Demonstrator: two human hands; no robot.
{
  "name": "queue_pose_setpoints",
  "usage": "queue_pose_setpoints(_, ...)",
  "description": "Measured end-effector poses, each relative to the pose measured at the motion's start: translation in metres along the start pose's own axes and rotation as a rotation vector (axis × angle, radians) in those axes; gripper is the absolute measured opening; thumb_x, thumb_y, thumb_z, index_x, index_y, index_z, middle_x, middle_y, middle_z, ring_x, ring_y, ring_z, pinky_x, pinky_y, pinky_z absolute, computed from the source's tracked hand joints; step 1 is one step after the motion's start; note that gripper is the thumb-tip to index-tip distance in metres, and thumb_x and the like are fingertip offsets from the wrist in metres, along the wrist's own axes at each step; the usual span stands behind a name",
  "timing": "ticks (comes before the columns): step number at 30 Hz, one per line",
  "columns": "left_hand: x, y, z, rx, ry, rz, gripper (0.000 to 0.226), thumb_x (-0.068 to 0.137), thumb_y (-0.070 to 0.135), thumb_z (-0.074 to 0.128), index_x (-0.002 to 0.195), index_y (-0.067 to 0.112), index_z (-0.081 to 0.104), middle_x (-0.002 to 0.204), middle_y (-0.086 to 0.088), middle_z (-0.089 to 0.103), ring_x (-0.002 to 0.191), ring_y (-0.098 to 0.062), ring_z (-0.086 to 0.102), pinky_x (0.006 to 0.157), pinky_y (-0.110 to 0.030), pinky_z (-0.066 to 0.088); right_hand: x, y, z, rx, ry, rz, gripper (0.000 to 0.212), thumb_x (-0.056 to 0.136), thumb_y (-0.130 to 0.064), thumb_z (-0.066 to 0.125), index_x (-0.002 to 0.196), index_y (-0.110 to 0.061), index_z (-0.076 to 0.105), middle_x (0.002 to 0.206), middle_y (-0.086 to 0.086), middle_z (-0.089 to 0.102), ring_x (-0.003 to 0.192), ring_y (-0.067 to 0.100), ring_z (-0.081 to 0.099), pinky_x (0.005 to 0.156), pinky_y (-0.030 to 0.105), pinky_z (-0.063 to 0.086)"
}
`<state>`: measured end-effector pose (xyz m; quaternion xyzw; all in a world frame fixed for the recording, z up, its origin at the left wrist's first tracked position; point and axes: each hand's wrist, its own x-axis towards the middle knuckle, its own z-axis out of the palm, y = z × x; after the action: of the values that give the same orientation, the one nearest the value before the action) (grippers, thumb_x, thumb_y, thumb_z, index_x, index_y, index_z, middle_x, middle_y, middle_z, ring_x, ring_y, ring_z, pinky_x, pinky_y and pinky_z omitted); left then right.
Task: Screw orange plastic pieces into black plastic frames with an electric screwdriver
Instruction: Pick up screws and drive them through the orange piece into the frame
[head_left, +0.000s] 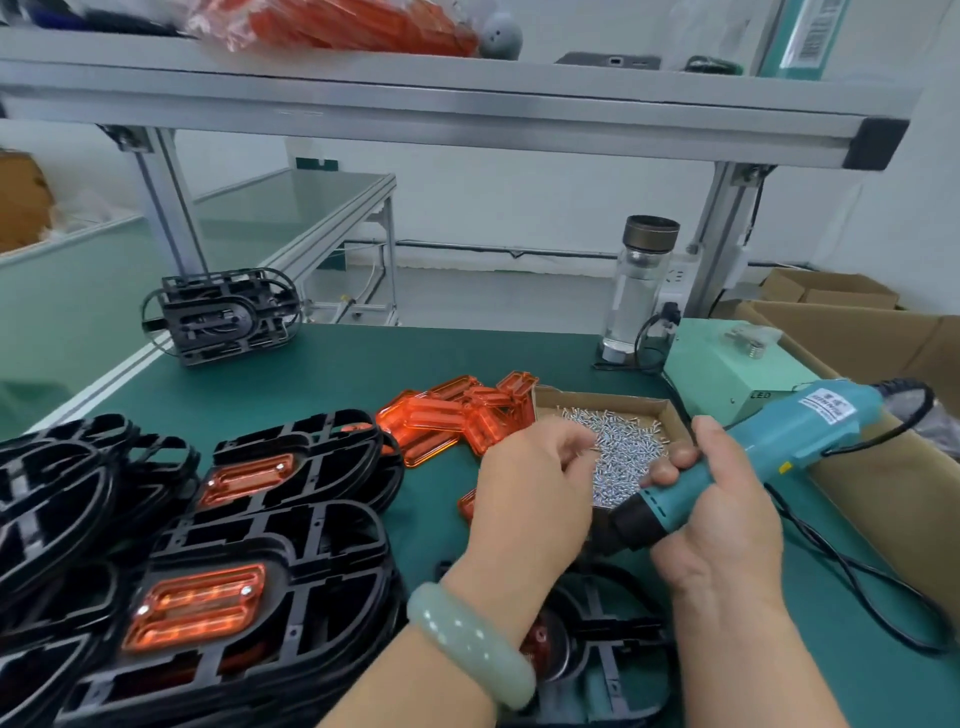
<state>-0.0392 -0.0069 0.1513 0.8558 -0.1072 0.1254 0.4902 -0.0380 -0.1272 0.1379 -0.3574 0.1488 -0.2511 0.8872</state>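
My right hand grips a teal electric screwdriver, its black nose pointing down-left. My left hand reaches with curled fingers into a cardboard tray full of small silver screws; I cannot see whether it holds one. Loose orange plastic pieces lie in a pile left of the tray. Stacks of black frames with orange pieces fitted fill the left front. Another black frame lies under my wrists, mostly hidden.
A separate stack of black frames stands at the back left. A glass bottle and a pale green power box sit at the back right. Cardboard boxes line the right edge. The screwdriver's black cable trails across the green mat.
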Motion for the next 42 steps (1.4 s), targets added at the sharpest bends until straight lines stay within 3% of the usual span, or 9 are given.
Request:
queue_pose_setpoints(3,-0.027,-0.006,-0.013,-0.259,0.046,-0.133,0.011,0.083,0.019,0.067,0.079,0.028,0.067,0.066,0.014,0.066,0.066,0.008,0.059,0.064,-0.003,0.042,-0.003,0.000,0.000,0.038,-0.007,0.003,0.017,0.096,-0.019,0.057,0.081,-0.020,0.051,0.054,-0.007,0.046,0.042,0.007,0.043,0.048,0.016,0.038)
queue_pose_setpoints(7,-0.055,-0.010,-0.020,-0.447,0.067,-0.252,0.011,0.080,0.019,0.068,0.078,0.030,0.070,0.069,0.011,0.069,0.064,-0.002,0.063,0.066,-0.018,0.052,-0.006,0.001,0.000,0.108,-0.024,-0.007,0.018,0.097,-0.020,0.056,0.081,-0.021,0.049,0.055,-0.008,0.046,0.045,0.007,0.042,0.054,0.019,0.038)
queue_pose_setpoints(12,-0.071,-0.014,-0.028,-0.524,0.126,-0.331,0.020,0.080,0.012,0.068,0.074,0.031,0.072,0.063,0.016,0.065,0.056,0.003,0.053,0.056,-0.008,0.044,-0.016,0.004,0.003,0.150,-0.025,-0.033,0.014,0.097,-0.021,0.057,0.086,-0.020,0.048,0.056,-0.009,0.046,0.047,0.007,0.043,0.057,0.019,0.038)
queue_pose_setpoints(16,-0.077,-0.011,-0.032,-0.579,0.136,-0.335,0.017,0.081,0.014,0.069,0.085,0.031,0.070,0.072,0.012,0.067,0.064,0.000,0.059,0.066,-0.012,0.050,-0.024,-0.002,0.008,0.177,-0.026,-0.031,0.016,0.096,-0.022,0.058,0.084,-0.021,0.048,0.057,-0.009,0.046,0.048,0.007,0.043,0.060,0.021,0.037)
queue_pose_setpoints(21,-0.077,-0.013,-0.032,-0.665,0.178,-0.358,0.020,0.080,0.013,0.069,0.075,0.032,0.072,0.060,0.005,0.064,0.055,-0.002,0.054,0.058,-0.017,0.050,-0.037,-0.004,-0.001,0.234,-0.059,-0.029,0.012,0.095,-0.023,0.056,0.085,-0.023,0.049,0.058,-0.011,0.045,0.047,0.006,0.041,0.059,0.020,0.037)
queue_pose_setpoints(27,-0.080,-0.016,-0.023,-0.931,0.168,-0.558,0.011,0.084,0.005,0.066,0.088,0.014,0.070,0.061,0.004,0.065,0.057,-0.007,0.056,0.059,-0.019,0.051,-0.036,-0.005,-0.007,0.306,-0.072,0.005,0.015,0.097,-0.026,0.051,0.082,-0.023,0.052,0.059,-0.012,0.043,0.046,0.005,0.041,0.057,0.020,0.041)
queue_pose_setpoints(31,-0.078,-0.019,-0.022,-0.961,0.118,-0.610,0.011,0.084,0.009,0.068,0.075,0.012,0.073,0.064,-0.004,0.067,0.057,-0.011,0.058,0.055,-0.019,0.051,-0.031,-0.005,-0.010,0.343,-0.077,0.026,0.017,0.097,-0.026,0.051,0.080,-0.023,0.052,0.058,-0.012,0.044,0.046,0.004,0.042,0.056,0.019,0.042)
queue_pose_setpoints(36,-0.074,-0.019,-0.022,-0.927,0.033,-0.618,0.008,0.086,0.010,0.066,0.085,0.004,0.069,0.070,-0.006,0.071,0.058,-0.010,0.064,0.052,-0.016,0.051,-0.030,-0.005,-0.011,0.387,-0.085,0.050,0.018,0.096,-0.028,0.051,0.079,-0.023,0.052,0.059,-0.013,0.043,0.045,0.003,0.043,0.054,0.017,0.044)
queue_pose_setpoints(42,-0.073,-0.017,-0.023,-0.846,-0.022,-0.560,0.009,0.086,0.011,0.067,0.080,0.007,0.071,0.072,-0.009,0.073,0.060,-0.011,0.065,0.052,-0.016,0.050,-0.029,-0.005,-0.009,0.383,-0.103,0.039,0.016,0.095,-0.029,0.051,0.081,-0.023,0.052,0.059,-0.013,0.043,0.045,0.003,0.042,0.053,0.017,0.043)
